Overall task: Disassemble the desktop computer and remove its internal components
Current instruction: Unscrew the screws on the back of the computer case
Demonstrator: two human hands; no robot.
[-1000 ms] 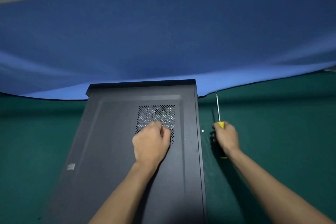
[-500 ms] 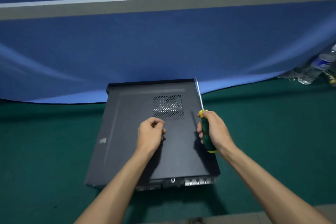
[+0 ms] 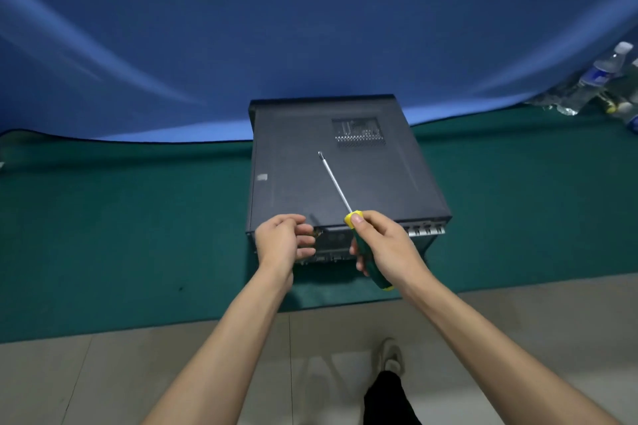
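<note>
A black desktop computer case [image 3: 345, 176] lies flat on a green mat [image 3: 121, 235], side panel up, with a mesh vent [image 3: 357, 133] near its far end. Its rear panel with ports faces me. My right hand [image 3: 386, 245] grips a screwdriver [image 3: 359, 238] by its green and yellow handle, the metal shaft pointing up and left over the panel. My left hand [image 3: 283, 240] hovers at the case's near left edge with fingers loosely curled toward the rear panel; whether it pinches anything small there is unclear.
A blue cloth [image 3: 310, 38] hangs behind the case. Several plastic bottles [image 3: 600, 79] lie at the far right on the mat. The mat ends at a pale tiled floor [image 3: 121, 373] near me, where my shoe [image 3: 390, 355] shows.
The camera has pulled back from the case. My left hand moved from the top panel down to the near rear edge. My right hand picked up the screwdriver and carried it over the case.
</note>
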